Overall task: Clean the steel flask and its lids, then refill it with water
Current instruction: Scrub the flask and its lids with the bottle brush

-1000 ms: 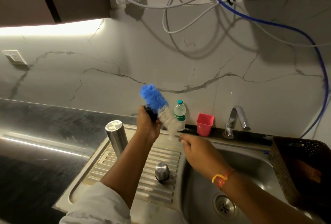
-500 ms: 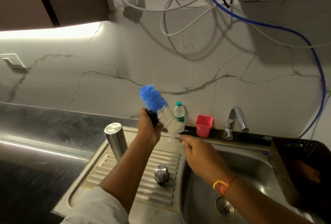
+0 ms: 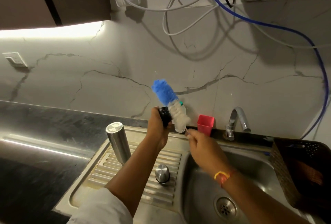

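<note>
Over the drainboard edge (image 3: 138,130), left grip (image 3: 156,125) holds lid (image 3: 164,116), right grip (image 3: 204,145) brush (image 3: 163,91).

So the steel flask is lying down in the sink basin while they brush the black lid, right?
Not quite. The head view shows the steel flask standing upright on the ribbed drainboard, beside the basin. The brush is indeed against the black lid in the left hand.

My left grip (image 3: 156,127) raised, fingers curled round small black round lid (image 3: 165,117); right grip (image 3: 204,145) just beside, pinching blue-and-white bristle brush (image 3: 163,91) by its stem.
</note>
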The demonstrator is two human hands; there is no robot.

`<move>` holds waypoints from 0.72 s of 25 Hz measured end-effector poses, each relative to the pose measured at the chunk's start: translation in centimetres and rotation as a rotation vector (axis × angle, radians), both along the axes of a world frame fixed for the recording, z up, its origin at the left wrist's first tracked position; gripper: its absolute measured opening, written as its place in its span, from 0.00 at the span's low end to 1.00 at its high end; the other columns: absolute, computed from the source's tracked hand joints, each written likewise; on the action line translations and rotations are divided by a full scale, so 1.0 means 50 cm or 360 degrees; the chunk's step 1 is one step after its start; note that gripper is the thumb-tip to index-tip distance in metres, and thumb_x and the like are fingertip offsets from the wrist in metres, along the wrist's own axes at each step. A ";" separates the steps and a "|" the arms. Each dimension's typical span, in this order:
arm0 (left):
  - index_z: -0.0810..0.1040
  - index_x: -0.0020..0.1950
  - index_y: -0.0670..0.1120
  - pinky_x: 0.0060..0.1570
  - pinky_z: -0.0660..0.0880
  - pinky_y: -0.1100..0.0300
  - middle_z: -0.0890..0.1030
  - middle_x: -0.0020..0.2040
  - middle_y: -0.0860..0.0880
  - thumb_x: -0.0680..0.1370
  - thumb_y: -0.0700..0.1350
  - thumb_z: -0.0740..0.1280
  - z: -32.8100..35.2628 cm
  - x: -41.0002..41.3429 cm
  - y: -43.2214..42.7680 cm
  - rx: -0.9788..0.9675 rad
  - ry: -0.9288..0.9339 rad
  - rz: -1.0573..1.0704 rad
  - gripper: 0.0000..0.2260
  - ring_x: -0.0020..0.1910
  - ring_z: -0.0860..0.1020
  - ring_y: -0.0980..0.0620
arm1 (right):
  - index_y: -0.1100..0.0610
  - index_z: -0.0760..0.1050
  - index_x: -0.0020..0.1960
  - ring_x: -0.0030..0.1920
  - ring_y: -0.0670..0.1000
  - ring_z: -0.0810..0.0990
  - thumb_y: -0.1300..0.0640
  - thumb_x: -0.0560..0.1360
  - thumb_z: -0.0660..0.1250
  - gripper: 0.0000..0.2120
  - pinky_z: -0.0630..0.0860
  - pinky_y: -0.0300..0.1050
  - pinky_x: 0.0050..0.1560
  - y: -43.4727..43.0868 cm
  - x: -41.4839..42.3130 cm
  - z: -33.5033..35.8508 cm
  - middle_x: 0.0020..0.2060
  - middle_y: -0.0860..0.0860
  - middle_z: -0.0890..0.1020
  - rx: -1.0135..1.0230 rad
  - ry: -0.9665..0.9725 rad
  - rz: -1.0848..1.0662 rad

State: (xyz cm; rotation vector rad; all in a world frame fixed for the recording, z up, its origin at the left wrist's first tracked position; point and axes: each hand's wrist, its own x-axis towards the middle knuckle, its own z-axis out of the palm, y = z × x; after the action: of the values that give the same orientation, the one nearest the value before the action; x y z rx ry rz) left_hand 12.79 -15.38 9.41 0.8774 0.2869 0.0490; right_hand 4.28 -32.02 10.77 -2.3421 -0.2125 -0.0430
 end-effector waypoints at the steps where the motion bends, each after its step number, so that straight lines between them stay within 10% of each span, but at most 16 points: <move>1: 0.75 0.56 0.42 0.32 0.71 0.63 0.77 0.39 0.45 0.84 0.52 0.57 -0.003 -0.005 -0.011 0.0033 0.0016 -0.0007 0.14 0.33 0.73 0.53 | 0.48 0.76 0.66 0.46 0.49 0.79 0.50 0.84 0.56 0.15 0.77 0.45 0.48 -0.005 0.017 0.012 0.50 0.50 0.83 0.0034 0.0054 -0.0052; 7: 0.75 0.61 0.40 0.31 0.72 0.64 0.79 0.41 0.42 0.84 0.56 0.58 0.001 0.008 0.021 -0.0218 0.0161 0.0108 0.20 0.33 0.74 0.52 | 0.52 0.77 0.58 0.36 0.46 0.73 0.50 0.84 0.54 0.13 0.69 0.40 0.35 -0.018 0.008 0.005 0.46 0.55 0.82 0.0140 0.0113 -0.0164; 12: 0.78 0.64 0.41 0.63 0.78 0.56 0.84 0.54 0.40 0.82 0.59 0.64 -0.013 0.016 0.032 -0.0549 0.0124 0.0156 0.22 0.51 0.82 0.48 | 0.50 0.77 0.54 0.34 0.47 0.74 0.54 0.83 0.57 0.10 0.71 0.41 0.33 0.009 -0.001 -0.001 0.36 0.50 0.77 0.0548 0.0473 -0.0009; 18: 0.76 0.65 0.41 0.61 0.80 0.52 0.84 0.56 0.40 0.81 0.59 0.66 -0.005 0.028 0.068 -0.0594 0.0051 0.0283 0.23 0.58 0.82 0.46 | 0.46 0.76 0.65 0.33 0.44 0.74 0.49 0.83 0.59 0.13 0.70 0.39 0.34 0.007 -0.003 -0.009 0.33 0.45 0.76 0.0354 0.0292 0.0115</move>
State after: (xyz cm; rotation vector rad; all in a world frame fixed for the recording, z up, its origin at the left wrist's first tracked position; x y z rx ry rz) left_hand 14.20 -11.97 9.16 0.4813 0.3890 0.1419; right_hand 4.15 -31.67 10.32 -2.1008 -0.1906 0.1742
